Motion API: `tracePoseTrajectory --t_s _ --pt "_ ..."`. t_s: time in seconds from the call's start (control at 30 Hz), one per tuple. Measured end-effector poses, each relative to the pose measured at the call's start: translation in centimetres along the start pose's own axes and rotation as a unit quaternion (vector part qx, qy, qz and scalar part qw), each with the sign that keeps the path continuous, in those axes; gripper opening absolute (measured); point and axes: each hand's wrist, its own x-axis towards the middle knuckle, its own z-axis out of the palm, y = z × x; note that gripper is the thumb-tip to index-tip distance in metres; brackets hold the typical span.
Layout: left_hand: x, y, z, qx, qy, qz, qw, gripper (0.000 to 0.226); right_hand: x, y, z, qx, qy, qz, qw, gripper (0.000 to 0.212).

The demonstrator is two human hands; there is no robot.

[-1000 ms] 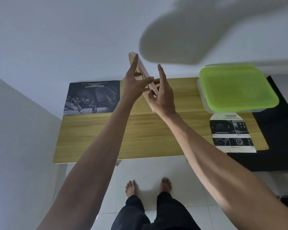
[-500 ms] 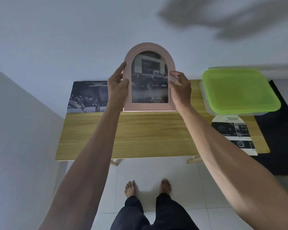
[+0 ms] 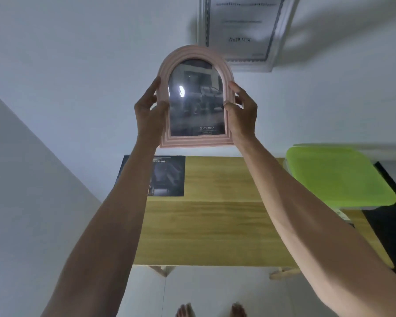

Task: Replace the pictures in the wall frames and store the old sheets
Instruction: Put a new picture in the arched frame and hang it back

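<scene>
Arched pink frame (image 3: 196, 97) held up against the wall, front toward the camera, a dark car picture inside. Left hand (image 3: 148, 110) grips its left side, right hand (image 3: 240, 110) its right side, fingers wrapped behind. Judged: this frame is refilled and wants rehanging. White frame (image 3: 245, 33) hangs just above; whether its sheet has been swapped I cannot tell. Dark sheet (image 3: 167, 176) lies at the table's (image 3: 215, 225) far left corner, not yet stored. Green-lidded box (image 3: 336, 177) at the far right corner is closed.

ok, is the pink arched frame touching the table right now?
Apart. The head view shows the pink arched frame gripped by the left hand and right hand, raised before the wall, above the wooden table.
</scene>
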Motion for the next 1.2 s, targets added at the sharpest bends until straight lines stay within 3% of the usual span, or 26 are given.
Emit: tracePoseTrajectory --t_s 0.47,0.7,0.9,1.2 --pt "13.0 15.1 -6.1 0.0 0.094 0.169 0.981 0.054 8.9 -15.1 14.7 0.093 -0.033 -0.161 0.982 0.058" --pt "18.2 20.6 -7.2 -0.025 0.097 0.25 0.963 0.051 13.0 -20.4 19.3 0.086 -0.032 -0.231 0.969 0.06" --pt "20.4 22.4 -7.2 -0.04 0.09 0.286 0.953 0.049 15.0 -21.9 21.1 0.074 -0.014 -0.252 0.965 0.061" --pt "22.2 21.0 -8.0 -0.054 0.083 0.268 0.958 0.046 15.6 -19.8 22.4 0.068 -0.006 -0.273 0.96 0.058"
